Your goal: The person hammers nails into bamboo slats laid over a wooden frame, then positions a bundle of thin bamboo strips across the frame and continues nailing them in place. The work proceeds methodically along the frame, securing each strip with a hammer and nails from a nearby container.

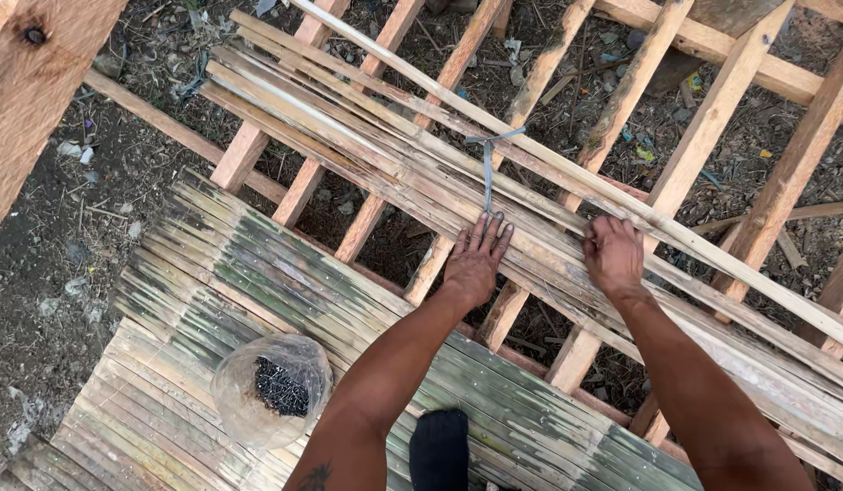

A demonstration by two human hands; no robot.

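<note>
- While the bundle of bamboo slats is lying slantwise across the wooden joists, the left hand is pressing flat on it, fingers spread and released.
- Just to the right, the right hand is curling over the slats, seemingly clenching one, though the grip is partly hidden.
- A grey strap is binding the bundle just beyond the left hand.
- Near left, a clear bag of dark nails is sitting on the laid bamboo flooring.

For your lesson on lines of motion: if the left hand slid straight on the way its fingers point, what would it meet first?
The left hand lies flat on the bamboo slats, fingers pointing up the picture. First it would likely meet the grey tie round the bundle, just beyond the fingertips.
</note>
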